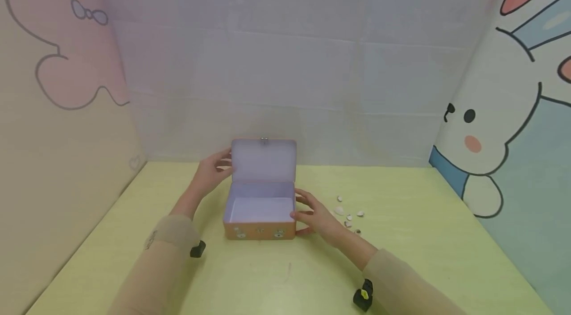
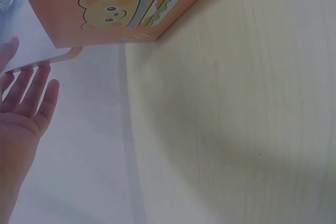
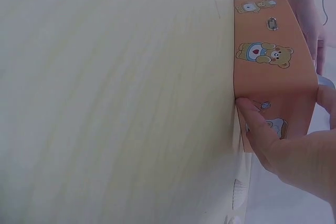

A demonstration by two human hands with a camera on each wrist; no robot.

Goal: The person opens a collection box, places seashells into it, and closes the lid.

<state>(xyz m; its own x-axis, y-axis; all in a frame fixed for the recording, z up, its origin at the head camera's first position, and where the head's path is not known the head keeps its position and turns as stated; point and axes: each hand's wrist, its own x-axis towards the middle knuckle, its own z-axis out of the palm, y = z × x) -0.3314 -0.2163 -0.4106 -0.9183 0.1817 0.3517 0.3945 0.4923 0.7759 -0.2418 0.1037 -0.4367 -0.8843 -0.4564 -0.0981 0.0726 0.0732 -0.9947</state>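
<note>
One rectangular orange box with a pale lilac interior and cartoon-bear prints (image 1: 263, 236) stands on a pale yellow, wood-grained table (image 1: 424, 216), near the middle. Its orange-edged, round-cornered lid with a lilac inner face (image 1: 263, 161) is raised upright at the rear; a small metal clasp (image 1: 264, 141) sits at the lid's top edge. The left hand (image 1: 209, 174) is at the lid's left edge and pinches it, thumb at the inner face, fingers behind; the little finger stands apart in the left wrist view. The right hand (image 1: 321, 218) grips the box's right side, one digit over the rim and another against the lower front corner. A metal fitting (image 3: 272, 24) is mounted on the front wall, above a printed bear. Several small whitish seashells (image 1: 339, 211) lie scattered on the table to the right of the box, near the right hand. A rabbit figure in bold outline (image 1: 488, 156) decorates the right-hand panel. Both forearms wear beige sleeves (image 1: 165, 240).
</note>
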